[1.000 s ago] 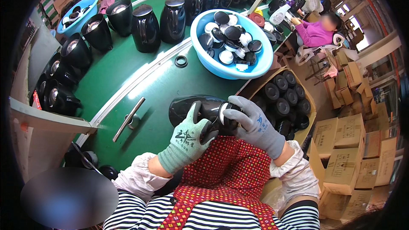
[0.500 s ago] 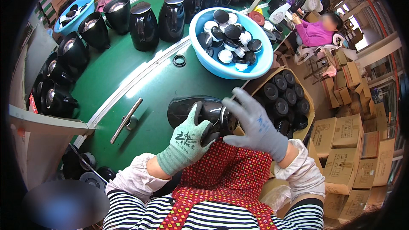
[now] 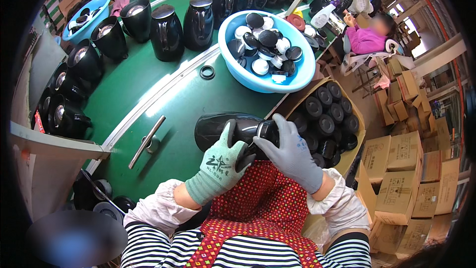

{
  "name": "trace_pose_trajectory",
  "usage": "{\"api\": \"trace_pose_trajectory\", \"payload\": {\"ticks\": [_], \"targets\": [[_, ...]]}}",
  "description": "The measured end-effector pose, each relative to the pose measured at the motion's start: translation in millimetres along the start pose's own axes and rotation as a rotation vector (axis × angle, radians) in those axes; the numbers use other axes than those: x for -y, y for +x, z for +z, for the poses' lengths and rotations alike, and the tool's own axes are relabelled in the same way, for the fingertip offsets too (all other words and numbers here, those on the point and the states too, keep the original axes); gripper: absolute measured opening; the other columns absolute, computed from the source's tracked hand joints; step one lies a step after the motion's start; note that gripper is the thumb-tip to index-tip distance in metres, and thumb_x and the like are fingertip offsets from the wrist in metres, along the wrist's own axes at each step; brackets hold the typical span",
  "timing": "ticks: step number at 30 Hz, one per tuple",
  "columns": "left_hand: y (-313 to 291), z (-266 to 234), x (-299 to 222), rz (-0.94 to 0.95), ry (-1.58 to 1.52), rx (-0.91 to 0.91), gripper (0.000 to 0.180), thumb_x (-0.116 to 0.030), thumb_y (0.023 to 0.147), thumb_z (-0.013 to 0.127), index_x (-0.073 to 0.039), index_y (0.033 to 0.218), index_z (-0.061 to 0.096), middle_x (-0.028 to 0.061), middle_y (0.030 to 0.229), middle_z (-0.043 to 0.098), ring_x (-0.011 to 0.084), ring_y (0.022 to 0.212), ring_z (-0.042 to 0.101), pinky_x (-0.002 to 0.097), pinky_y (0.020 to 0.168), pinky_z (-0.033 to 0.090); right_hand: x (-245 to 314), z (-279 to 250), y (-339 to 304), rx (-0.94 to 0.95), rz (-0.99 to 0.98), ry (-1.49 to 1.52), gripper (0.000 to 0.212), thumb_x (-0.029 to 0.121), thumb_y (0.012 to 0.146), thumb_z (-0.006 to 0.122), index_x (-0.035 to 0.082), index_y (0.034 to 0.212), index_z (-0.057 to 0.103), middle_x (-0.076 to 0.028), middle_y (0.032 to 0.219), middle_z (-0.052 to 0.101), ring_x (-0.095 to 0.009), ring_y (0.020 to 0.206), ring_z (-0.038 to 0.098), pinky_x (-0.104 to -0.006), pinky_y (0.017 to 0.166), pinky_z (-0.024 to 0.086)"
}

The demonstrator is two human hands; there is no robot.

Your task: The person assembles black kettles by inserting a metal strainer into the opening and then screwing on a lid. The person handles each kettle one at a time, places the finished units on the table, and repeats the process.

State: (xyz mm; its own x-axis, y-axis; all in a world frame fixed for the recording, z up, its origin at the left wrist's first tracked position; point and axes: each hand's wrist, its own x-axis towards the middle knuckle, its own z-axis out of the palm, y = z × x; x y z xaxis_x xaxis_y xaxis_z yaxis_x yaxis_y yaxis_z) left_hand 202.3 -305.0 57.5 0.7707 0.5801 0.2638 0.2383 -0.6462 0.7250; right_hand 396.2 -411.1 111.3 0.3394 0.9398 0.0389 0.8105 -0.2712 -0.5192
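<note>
A glossy black vacuum jug (image 3: 223, 123) lies on its side in front of me, on the near edge of the green table. My left hand (image 3: 220, 161), in a green glove, is closed around its near side, with the thumb over the body. At the jug's right end, past a shiny ring, is a round black end piece (image 3: 268, 130). My right hand (image 3: 290, 151), in a grey glove, grips this end piece, thumb on the near side and fingers on the far side. The palm hides part of it.
A blue basin (image 3: 233, 72) of black and white lids stands beyond the jug. An open carton (image 3: 358, 141) of round black parts is at right. A black ring (image 3: 207, 72) and a metal T-shaped bar (image 3: 148, 141) are on the table (image 3: 173, 101). Several upright jugs (image 3: 167, 34) line the far side.
My right hand has come down from just off the jug's right end, fingers spread, and closed on the end piece. The left hand keeps its hold with the jug almost in place.
</note>
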Motion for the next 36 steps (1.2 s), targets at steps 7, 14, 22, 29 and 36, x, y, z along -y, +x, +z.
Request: {"api": "trace_pose_trajectory", "payload": {"ticks": [7, 14, 22, 29, 36], "targets": [[-5.6, -6.0, 6.2, 0.022, -0.049, 0.008, 0.036, -0.020, 0.087, 0.088, -0.006, 0.116, 0.072, 0.0385, 0.159, 0.043, 0.0516, 0.115, 0.071, 0.0491, 0.097, 0.062, -11.5, -1.7, 7.2, -0.042, -0.424, -0.038, 0.079, 0.030, 0.088, 0.088, -0.001, 0.151, 0.051, -0.025, 0.138, 0.057, -0.044, 0.124, 0.062, -0.0490, 0.104, 0.054], [3.9, -26.4, 13.3, 0.044, -0.077, 0.126, 0.039, -0.022, 0.086, 0.088, -0.008, 0.119, 0.073, 0.0391, 0.158, 0.045, 0.0514, 0.113, 0.072, 0.0493, 0.097, 0.062, -35.2, -8.2, 23.2, -0.009, -0.919, -0.272, 0.077, 0.009, 0.065, 0.086, 0.017, 0.137, 0.062, -0.011, 0.143, 0.056, -0.040, 0.128, 0.058, -0.0527, 0.107, 0.053], [3.4, -19.6, 8.1, -0.032, -0.058, 0.109, 0.040, -0.021, 0.087, 0.089, -0.007, 0.120, 0.072, 0.0391, 0.159, 0.043, 0.0497, 0.113, 0.073, 0.0491, 0.099, 0.061, 11.3, -3.1, -1.9, 0.064, -0.024, 0.059, 0.094, 0.031, 0.087, 0.086, -0.002, 0.161, 0.038, -0.029, 0.150, 0.048, -0.046, 0.137, 0.054, -0.0473, 0.116, 0.045], [11.1, -33.5, 29.0, 0.128, -0.112, 0.238, 0.039, -0.022, 0.086, 0.088, -0.010, 0.120, 0.073, 0.0343, 0.159, 0.046, 0.0486, 0.113, 0.072, 0.0480, 0.098, 0.060, -7.6, -16.5, 6.4, 0.065, -0.642, -0.158, 0.075, 0.009, 0.073, 0.088, 0.010, 0.142, 0.060, -0.020, 0.137, 0.058, -0.041, 0.115, 0.065, -0.0460, 0.096, 0.057], [32.2, -43.9, 37.1, 0.126, -0.142, 0.331, 0.042, -0.025, 0.086, 0.087, -0.009, 0.122, 0.074, 0.0296, 0.160, 0.049, 0.0472, 0.127, 0.066, 0.0475, 0.107, 0.056, -24.3, -16.0, 23.3, 0.084, -0.946, -0.271, 0.055, 0.016, 0.082, 0.082, 0.019, 0.133, 0.063, -0.012, 0.146, 0.055, -0.042, 0.131, 0.056, -0.0548, 0.107, 0.055]]}}
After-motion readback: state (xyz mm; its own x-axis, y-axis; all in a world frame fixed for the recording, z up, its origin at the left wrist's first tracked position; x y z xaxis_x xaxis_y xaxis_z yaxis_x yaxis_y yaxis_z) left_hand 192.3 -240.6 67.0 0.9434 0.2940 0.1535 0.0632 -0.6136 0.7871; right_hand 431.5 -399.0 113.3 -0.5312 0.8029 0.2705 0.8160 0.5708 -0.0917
